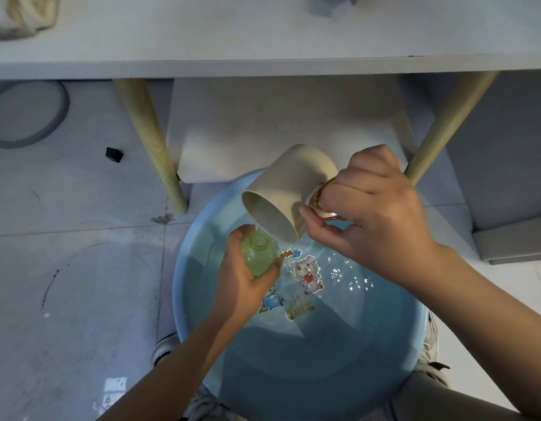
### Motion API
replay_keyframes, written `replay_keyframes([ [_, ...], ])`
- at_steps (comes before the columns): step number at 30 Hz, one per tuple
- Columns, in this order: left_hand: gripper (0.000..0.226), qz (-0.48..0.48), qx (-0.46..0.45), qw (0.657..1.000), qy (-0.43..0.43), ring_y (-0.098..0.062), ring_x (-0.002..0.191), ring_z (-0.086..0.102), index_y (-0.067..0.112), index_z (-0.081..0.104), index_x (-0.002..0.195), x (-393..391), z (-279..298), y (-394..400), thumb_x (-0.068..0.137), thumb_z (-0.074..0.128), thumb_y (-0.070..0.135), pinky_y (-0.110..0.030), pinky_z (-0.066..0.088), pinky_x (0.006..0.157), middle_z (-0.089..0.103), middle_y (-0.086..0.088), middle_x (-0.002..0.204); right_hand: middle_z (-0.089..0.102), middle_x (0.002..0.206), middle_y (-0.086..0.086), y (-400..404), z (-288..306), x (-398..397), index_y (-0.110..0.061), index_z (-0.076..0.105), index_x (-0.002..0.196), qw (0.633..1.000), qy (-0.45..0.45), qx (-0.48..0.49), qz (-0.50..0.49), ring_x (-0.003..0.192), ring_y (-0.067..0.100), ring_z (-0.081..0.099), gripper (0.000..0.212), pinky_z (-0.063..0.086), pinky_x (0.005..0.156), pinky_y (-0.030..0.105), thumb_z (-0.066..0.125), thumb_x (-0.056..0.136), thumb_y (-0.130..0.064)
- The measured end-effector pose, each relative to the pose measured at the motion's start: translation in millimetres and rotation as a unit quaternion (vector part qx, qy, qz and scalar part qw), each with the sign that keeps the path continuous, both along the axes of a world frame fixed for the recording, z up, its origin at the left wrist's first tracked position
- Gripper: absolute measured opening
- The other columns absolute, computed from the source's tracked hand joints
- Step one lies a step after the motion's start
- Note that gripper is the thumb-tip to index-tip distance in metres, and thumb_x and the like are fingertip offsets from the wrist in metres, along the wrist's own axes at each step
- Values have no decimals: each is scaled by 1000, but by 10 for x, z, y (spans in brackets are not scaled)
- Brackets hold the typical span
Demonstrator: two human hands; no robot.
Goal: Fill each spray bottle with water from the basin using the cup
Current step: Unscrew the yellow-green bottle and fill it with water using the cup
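Beige cup (289, 194), gripped by the right hand (375, 208), tips its lip onto the green bottle's (260, 253) open neck. Left hand (248, 275) grips that bottle over the blue basin (196, 299), probably so spills fall back into the water.

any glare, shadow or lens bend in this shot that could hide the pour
Head view: white sparkles of glare on the water in the round light-blue plastic basin, right of the pour; the tilted beige cup and translucent green bottle stay sharp; the white tabletop edge bows, wide-angle distortion.
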State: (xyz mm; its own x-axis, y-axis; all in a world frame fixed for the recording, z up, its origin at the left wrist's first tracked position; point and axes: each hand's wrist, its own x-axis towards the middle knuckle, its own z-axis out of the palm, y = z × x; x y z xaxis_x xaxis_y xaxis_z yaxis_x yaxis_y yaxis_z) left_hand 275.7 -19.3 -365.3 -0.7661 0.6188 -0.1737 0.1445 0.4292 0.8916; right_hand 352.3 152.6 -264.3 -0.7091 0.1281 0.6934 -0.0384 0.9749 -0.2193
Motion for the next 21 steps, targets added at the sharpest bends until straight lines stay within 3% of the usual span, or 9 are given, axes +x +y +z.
replay_keyframes([
  [21, 56, -9, 0, 1000, -8, 17, 89, 52, 15, 43, 120, 12, 71, 5, 76, 77, 13, -1, 40, 70, 53, 17, 96, 47, 56, 4, -24, -13, -18, -9, 56, 58, 998, 24, 37, 52, 65, 22, 39, 28, 35, 72, 31, 69, 82, -14],
])
